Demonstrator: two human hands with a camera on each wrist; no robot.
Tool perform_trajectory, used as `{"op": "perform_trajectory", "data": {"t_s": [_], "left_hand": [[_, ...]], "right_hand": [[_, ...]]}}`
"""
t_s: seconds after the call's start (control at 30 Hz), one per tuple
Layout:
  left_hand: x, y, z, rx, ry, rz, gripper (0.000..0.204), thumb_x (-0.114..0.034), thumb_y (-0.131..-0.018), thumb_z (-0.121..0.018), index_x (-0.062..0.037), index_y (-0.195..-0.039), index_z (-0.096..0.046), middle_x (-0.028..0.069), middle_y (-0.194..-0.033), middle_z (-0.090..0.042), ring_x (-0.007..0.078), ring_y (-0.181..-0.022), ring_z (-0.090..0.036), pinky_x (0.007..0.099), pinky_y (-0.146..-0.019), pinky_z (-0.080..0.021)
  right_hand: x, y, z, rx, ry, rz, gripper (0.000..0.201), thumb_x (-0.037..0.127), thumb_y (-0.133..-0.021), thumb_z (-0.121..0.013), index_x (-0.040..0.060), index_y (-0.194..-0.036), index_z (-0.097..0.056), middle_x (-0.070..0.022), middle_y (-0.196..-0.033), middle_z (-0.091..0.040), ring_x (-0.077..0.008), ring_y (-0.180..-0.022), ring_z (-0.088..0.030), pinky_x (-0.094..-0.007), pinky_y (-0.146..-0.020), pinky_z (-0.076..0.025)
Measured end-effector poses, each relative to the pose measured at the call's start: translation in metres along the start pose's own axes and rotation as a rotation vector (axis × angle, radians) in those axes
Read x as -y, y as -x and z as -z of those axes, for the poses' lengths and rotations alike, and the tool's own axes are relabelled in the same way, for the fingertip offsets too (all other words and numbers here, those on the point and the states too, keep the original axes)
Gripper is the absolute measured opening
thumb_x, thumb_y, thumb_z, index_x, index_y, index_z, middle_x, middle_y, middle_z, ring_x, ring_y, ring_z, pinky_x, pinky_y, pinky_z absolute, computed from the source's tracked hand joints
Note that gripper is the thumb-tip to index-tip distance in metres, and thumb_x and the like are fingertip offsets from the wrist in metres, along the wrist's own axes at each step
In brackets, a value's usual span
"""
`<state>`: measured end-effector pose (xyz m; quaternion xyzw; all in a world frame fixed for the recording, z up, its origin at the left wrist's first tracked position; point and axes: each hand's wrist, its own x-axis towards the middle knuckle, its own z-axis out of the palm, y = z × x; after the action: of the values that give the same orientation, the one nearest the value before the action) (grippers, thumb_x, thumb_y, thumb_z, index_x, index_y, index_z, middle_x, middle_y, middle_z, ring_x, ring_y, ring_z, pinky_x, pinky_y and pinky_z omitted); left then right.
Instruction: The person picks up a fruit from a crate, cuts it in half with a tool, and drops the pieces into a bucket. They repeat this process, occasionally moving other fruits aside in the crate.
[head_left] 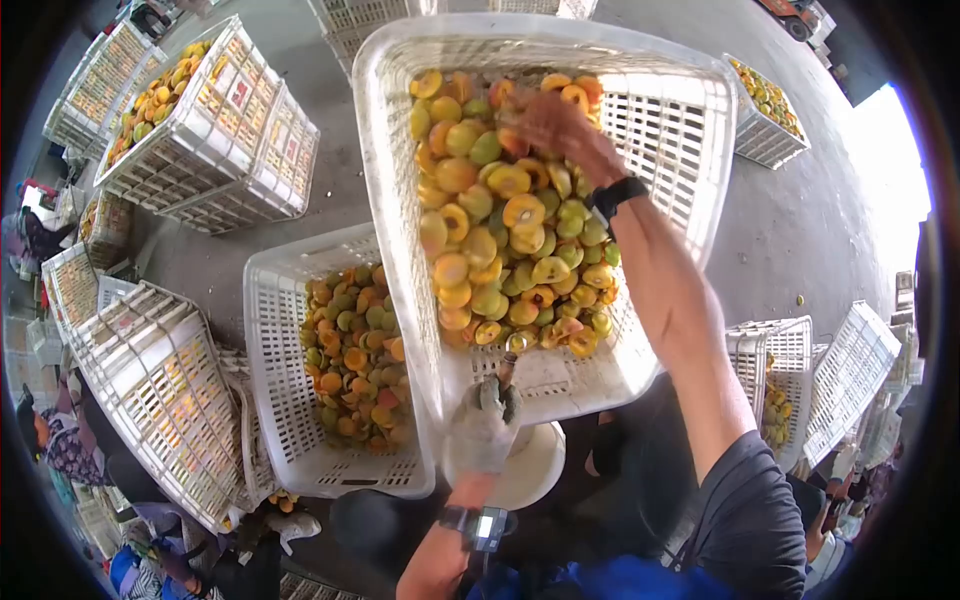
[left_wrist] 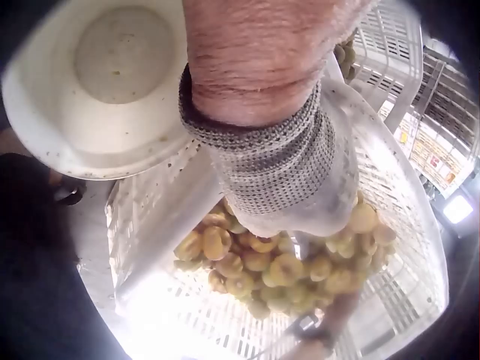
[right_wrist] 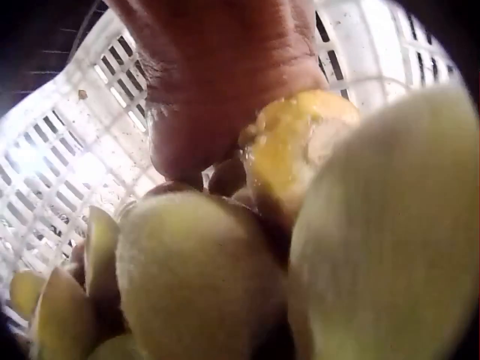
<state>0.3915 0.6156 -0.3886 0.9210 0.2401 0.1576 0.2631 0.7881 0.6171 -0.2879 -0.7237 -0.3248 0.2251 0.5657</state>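
Halved yellow-green fruits (head_left: 524, 212) fill much of a tilted white crate (head_left: 545, 35). At its near edge my gloved left hand (head_left: 483, 432) grips the handle of a small tool with a round metal end (head_left: 516, 343). In the left wrist view the glove (left_wrist: 281, 180) covers the tool's handle. My bare right hand (head_left: 560, 128), blurred, reaches into the fruit at the crate's far part. The right wrist view has the hand (right_wrist: 217, 90) beside a cut yellow fruit (right_wrist: 289, 146); its fingertips are hidden behind fruit.
A second crate (head_left: 270, 300) of fruit stands at the left. Below the tilted crate is a white bucket (head_left: 540, 470). Stacked crates (head_left: 215, 150) with fruit stand at the upper left, more crates (head_left: 850, 375) at the right. People sit along the lower left edge.
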Motion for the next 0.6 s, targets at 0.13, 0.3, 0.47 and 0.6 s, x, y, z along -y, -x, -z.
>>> {"op": "perform_trajectory", "data": {"t_s": [0.13, 0.3, 0.47, 0.6], "left_hand": [[-0.002, 0.003, 0.004, 0.041, 0.057, 0.019, 0.028, -0.021, -0.087, -0.074, -0.0047, -0.107, -0.064, 0.0153, -0.093, -0.065, 0.0359, -0.075, -0.066, 0.0458, -0.067, -0.054], [0.002, 0.006, 0.002, 0.045, 0.041, 0.009, 0.032, -0.024, -0.088, -0.073, -0.0047, -0.111, -0.064, 0.016, -0.096, -0.065, 0.0368, -0.075, -0.067, 0.0473, -0.068, -0.054], [0.002, 0.004, 0.006, 0.02, 0.009, -0.05, 0.035, -0.025, -0.087, -0.073, -0.0047, -0.114, -0.064, 0.0175, -0.096, -0.067, 0.0373, -0.078, -0.068, 0.0459, -0.07, -0.057], [0.0, 0.003, 0.003, -0.052, 0.028, -0.078, 0.031, -0.023, -0.089, -0.072, -0.004, -0.113, -0.065, 0.0191, -0.097, -0.068, 0.0377, -0.08, -0.068, 0.0463, -0.072, -0.058]], "right_hand": [[0.022, 0.057, -0.015, 0.191, 0.402, 0.021, 0.066, 0.057, -0.097, -0.056, 0.0061, -0.14, -0.056, -0.0215, -0.148, -0.049, -0.0337, -0.132, -0.052, -0.0453, -0.109, -0.045], [0.107, 0.034, -0.037, 0.838, 1.101, -0.536, 0.07, 0.063, -0.093, -0.06, 0.0072, -0.136, -0.059, -0.0179, -0.126, -0.063, -0.0284, -0.112, -0.062, -0.043, -0.099, -0.051], [0.041, -0.048, -0.025, 0.055, 1.048, 0.174, 0.072, 0.065, -0.095, -0.055, 0.0126, -0.145, -0.051, -0.0133, -0.106, -0.065, -0.0278, -0.1, -0.062, -0.0463, -0.089, -0.051], [-0.032, -0.088, -0.044, -0.031, 1.076, 0.358, 0.066, 0.057, -0.099, -0.053, 0.0131, -0.148, -0.047, -0.0151, -0.133, -0.059, -0.0288, -0.124, -0.055, -0.0434, -0.103, -0.047]]}}
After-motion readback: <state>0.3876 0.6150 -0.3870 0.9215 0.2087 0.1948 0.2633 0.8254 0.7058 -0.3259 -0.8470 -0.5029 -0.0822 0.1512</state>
